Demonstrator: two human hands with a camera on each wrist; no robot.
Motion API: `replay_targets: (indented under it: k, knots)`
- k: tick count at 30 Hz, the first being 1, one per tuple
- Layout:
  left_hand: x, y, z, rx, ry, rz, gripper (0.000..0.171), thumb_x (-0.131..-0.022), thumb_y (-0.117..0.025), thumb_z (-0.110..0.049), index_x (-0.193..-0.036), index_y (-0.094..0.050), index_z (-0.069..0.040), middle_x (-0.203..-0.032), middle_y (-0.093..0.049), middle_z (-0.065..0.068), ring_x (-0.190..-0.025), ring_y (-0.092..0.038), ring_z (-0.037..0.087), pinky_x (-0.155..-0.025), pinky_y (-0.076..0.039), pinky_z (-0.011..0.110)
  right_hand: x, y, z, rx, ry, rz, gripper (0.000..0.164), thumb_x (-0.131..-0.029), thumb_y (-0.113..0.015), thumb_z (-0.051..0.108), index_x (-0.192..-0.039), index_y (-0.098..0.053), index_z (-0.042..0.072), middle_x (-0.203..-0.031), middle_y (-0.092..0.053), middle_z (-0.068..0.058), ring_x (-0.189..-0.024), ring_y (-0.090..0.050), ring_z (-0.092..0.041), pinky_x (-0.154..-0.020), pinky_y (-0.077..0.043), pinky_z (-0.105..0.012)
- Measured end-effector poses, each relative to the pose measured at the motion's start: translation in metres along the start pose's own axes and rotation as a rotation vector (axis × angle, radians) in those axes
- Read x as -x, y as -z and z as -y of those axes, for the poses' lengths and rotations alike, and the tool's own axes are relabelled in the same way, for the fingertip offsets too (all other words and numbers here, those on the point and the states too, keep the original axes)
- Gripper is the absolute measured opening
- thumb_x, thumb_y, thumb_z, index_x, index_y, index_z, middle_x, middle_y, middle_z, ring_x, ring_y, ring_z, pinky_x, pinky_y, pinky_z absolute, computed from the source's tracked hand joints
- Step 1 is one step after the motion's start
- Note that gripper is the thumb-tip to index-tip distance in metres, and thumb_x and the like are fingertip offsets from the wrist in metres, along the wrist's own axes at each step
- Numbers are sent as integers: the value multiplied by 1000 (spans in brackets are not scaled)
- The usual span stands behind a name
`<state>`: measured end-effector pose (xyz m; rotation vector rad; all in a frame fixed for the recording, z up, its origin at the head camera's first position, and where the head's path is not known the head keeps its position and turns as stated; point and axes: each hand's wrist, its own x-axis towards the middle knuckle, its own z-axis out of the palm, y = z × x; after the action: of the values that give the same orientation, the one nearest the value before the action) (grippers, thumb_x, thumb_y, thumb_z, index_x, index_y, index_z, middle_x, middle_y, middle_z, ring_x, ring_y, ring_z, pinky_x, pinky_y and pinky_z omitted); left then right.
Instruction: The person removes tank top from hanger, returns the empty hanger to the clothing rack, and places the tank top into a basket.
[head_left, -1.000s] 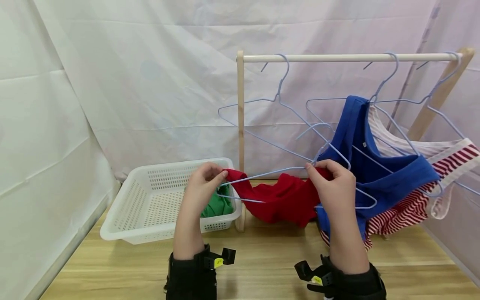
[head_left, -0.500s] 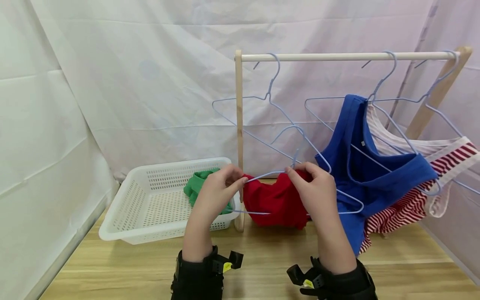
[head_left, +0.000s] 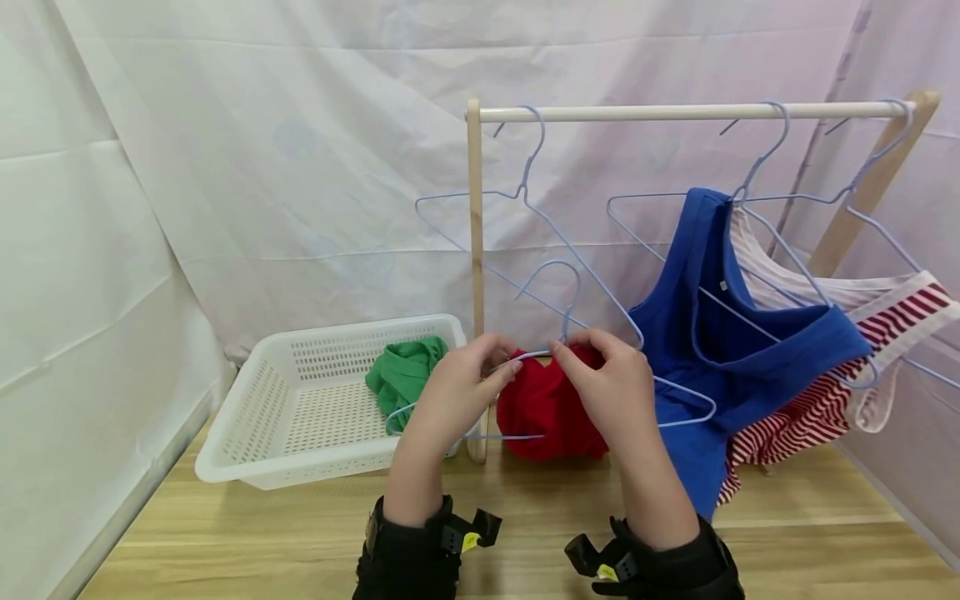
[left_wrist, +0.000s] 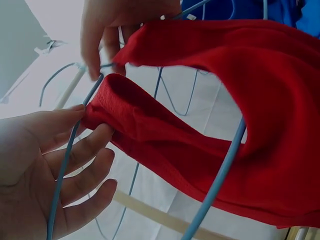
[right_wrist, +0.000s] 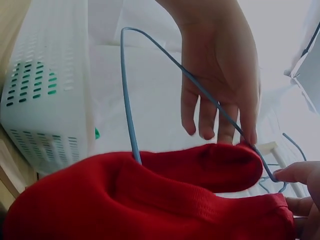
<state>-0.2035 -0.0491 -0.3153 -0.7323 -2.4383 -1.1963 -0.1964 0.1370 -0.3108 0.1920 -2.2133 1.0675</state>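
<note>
Head view: red garment [head_left: 547, 412] hangs bunched between the two hands above the table, near side of the rack. Left hand [head_left: 461, 385] pinches the blue wire hanger [head_left: 534, 354] and an edge of the cloth, thumb against fingers; right hand [head_left: 615, 387] pinches close by the hook. Wooden table [head_left: 300, 542], smooth-looking, pale grain. To the left, white basket [head_left: 322, 471] with green cloth [head_left: 405, 373] in it. To the right, blue garment [head_left: 678, 333] and striped garment [head_left: 795, 425] on hangers from the wooden rail [head_left: 652, 112]; white sheeting [head_left: 300, 167] behind, on the far side

Left wrist view: red fabric looks soft, matt, likely light and limp, little chance of slipping or breaking. Thumb and forefinger nip a narrow folded band, other fingers loose; wire crosses the palm. Best hold, I judge: the band's edge, since the body would only sag. Wire thin, probably springy, fairly stiff

Right wrist view: right hand cut off by the frame, so its grip is only partly clear; thumb on the wire, cloth edge seemingly between the fingers. A lower wire passes behind the red cloth
</note>
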Motion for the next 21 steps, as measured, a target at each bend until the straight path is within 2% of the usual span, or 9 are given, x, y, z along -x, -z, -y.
replay_targets:
  k: [5,13,17,21]
  knots:
    - [-1,-5,-2,-44,-12,3,12,-89,-56,-28,-101,-58,-25,-86,-60,-11,-73,-52,2,-66,-49,27,3,-4,5,10,40,1,27,-79,-64,46,-86,-65,20,-77,-63,2,-71,-52,-11,-59,-47,-35]
    - [0,-4,1,-40,-44,1,13,-89,-56,-23,-102,-58,-25,-89,-60,-12,-75,-52,0,-68,-49,26,6,-8,7,21,54,36,27,-79,-64,48,-87,-65,22,-80,-62,3,-73,-52,-12,-60,-50,-36]
    - [-1,-2,7,-48,-102,-13,13,-89,-56,-23,-102,-59,-25,-88,-61,-12,-73,-52,-1,-67,-49,26,6,-8,6,9,70,58,28,-78,-63,49,-88,-64,23,-82,-62,4,-75,-52,-11,-62,-51,-36]
    - [-2,1,13,-113,-182,-51,13,-90,-55,-24,-102,-59,-23,-88,-61,-12,-73,-52,-2,-66,-49,26,5,-9,6,-1,104,92,24,-79,-66,43,-92,-65,23,-87,-63,4,-80,-53,-10,-67,-51,-38]
